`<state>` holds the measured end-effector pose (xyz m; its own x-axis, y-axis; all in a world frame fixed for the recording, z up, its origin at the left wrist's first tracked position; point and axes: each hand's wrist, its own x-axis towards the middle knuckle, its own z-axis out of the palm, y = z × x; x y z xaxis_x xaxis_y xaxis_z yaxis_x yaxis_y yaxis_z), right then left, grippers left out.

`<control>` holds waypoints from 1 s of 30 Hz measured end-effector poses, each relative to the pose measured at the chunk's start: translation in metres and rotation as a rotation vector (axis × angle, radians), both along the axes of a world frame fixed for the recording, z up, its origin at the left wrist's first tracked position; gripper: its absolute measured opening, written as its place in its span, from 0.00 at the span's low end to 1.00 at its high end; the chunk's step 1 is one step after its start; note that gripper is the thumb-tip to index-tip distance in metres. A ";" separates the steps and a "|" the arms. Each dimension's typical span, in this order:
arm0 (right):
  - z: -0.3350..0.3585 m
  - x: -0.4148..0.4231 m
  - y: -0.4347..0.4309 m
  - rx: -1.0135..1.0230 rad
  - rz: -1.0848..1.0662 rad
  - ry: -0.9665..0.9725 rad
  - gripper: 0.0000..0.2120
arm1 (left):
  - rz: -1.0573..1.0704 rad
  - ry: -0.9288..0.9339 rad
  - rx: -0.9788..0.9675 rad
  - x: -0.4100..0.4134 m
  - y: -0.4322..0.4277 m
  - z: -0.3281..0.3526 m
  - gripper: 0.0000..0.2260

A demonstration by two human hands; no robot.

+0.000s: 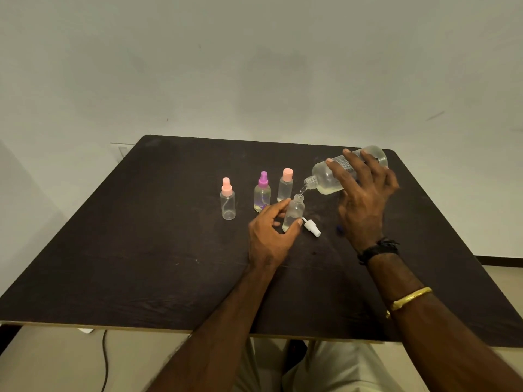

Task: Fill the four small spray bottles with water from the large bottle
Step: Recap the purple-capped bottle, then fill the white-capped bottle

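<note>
My right hand (363,199) grips the large clear bottle (325,176), tipped with its open neck pointing left and down. A thin stream of water falls from it into an uncapped small spray bottle (294,212), which my left hand (268,236) holds upright on the dark table (141,250). Its white spray top (311,227) lies on the table just to its right. Three capped small bottles stand to the left: one with a pink sprayer (227,199), one with a purple sprayer (262,192), one with a pink cap (285,185).
A small blue object (339,229) peeks out from behind my right hand on the table. A wall stands just behind the table's far edge. A cable (105,360) hangs below the near edge on the left.
</note>
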<state>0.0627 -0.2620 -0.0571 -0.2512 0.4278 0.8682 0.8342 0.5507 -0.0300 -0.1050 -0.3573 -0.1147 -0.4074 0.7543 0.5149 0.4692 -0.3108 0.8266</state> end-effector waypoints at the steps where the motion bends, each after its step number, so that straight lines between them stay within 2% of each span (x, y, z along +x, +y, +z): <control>1: 0.000 0.000 0.000 -0.003 0.002 -0.001 0.33 | -0.001 -0.003 0.003 0.000 0.000 0.000 0.21; 30: -0.002 -0.001 -0.003 0.002 0.005 -0.002 0.31 | -0.003 -0.005 -0.006 0.000 -0.001 0.001 0.20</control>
<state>0.0615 -0.2649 -0.0592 -0.2552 0.4252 0.8684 0.8314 0.5550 -0.0274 -0.1045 -0.3585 -0.1139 -0.4075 0.7588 0.5082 0.4638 -0.3074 0.8309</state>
